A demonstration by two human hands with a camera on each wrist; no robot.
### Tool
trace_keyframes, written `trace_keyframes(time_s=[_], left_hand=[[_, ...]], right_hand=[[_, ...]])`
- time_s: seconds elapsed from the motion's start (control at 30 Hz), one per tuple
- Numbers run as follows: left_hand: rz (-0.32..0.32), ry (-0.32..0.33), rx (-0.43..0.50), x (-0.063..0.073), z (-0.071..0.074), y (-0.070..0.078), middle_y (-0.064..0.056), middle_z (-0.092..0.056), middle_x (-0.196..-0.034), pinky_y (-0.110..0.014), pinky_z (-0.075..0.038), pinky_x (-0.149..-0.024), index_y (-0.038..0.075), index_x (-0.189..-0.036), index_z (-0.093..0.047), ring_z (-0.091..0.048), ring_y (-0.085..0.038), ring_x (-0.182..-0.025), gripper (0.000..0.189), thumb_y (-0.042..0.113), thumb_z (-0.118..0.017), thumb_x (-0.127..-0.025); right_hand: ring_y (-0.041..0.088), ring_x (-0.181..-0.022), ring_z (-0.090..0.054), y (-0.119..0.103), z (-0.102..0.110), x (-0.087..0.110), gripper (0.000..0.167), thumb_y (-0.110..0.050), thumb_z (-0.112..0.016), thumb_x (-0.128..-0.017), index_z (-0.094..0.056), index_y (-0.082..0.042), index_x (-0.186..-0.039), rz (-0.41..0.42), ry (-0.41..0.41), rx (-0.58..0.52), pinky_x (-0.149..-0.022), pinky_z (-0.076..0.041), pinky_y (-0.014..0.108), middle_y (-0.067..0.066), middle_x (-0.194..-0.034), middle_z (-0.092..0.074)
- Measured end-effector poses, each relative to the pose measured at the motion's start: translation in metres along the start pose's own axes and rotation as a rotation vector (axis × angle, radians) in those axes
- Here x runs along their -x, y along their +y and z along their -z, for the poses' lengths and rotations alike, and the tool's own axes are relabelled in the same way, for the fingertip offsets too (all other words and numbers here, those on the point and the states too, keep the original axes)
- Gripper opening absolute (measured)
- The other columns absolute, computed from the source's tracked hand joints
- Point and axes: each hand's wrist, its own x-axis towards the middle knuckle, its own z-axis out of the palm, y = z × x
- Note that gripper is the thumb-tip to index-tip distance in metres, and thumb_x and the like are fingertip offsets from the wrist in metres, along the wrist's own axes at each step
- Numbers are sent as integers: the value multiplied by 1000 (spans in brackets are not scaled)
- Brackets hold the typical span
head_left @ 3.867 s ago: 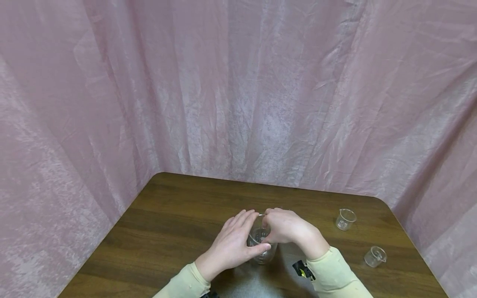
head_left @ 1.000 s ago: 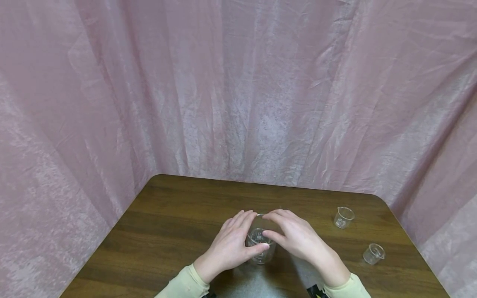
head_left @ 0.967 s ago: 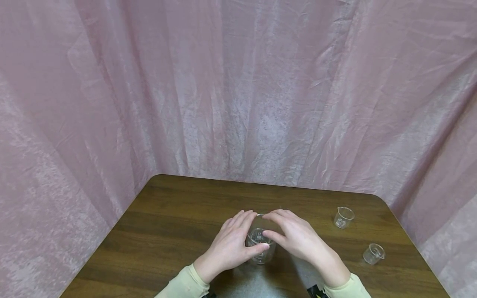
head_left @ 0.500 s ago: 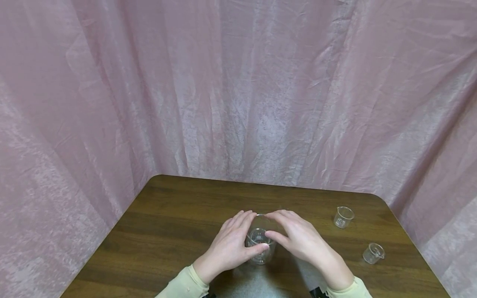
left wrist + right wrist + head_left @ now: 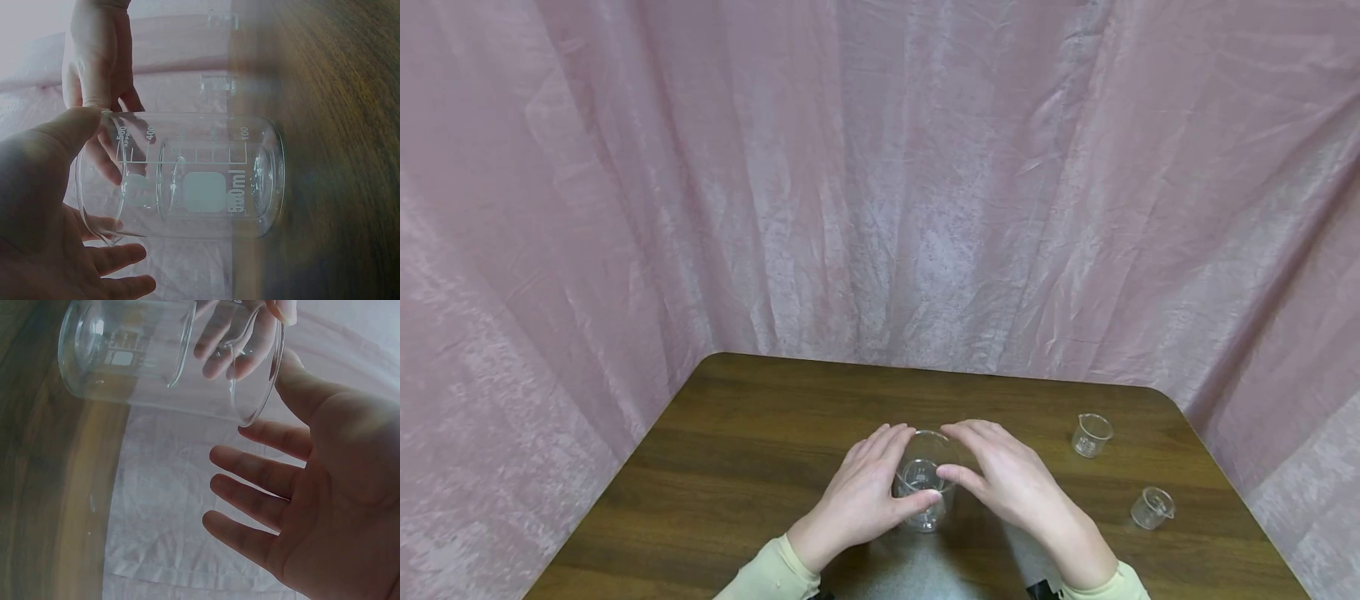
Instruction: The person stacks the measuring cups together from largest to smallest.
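From my head feed, the large beaker (image 5: pixel 203 190) stands upright on the brown worktop (image 5: pixel 760 442), between my two hands and near the front edge of the view. My left grip (image 5: pixel 859 497) is rounded over its rim, partly open at the width of the glass: the thumb lies along one side, the forefinger shows on the other, so I have a light hold of it. Two more fingers reach out loosely beside the spout, apart from the glass.

My right grip (image 5: pixel 1011 479) is wide open and holds nothing. In the right wrist feed its fingers fan out, the forefinger's tip right at the rim; I can't tell whether it or the thumb touches.

Inside the large beaker I can make out a smaller inner beaker (image 5: pixel 919 476), upright, its mouth below the outer rim. White graduations run up the outer wall.

Well off to my right are two little beakers, both upright: the farther one (image 5: pixel 1092 436) and the nearer one (image 5: pixel 1152 508). A pink curtain (image 5: pixel 925 208) hangs behind.
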Motion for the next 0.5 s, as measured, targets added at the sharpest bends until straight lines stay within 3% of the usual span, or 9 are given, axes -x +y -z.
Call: trace_keyframes(time_s=[0.5], left_hand=[[-3, 7, -4, 0, -1, 0, -10, -53, -164, -63, -38, -124, 12, -162, -51, -44, -41, -157, 90, 72, -70, -98]], right_hand=[[39, -143, -60, 5, 2, 2, 61, -45, -85, -97, -70, -10, -146, -17, 28, 59, -115, -50, 62, 12, -147, -69]])
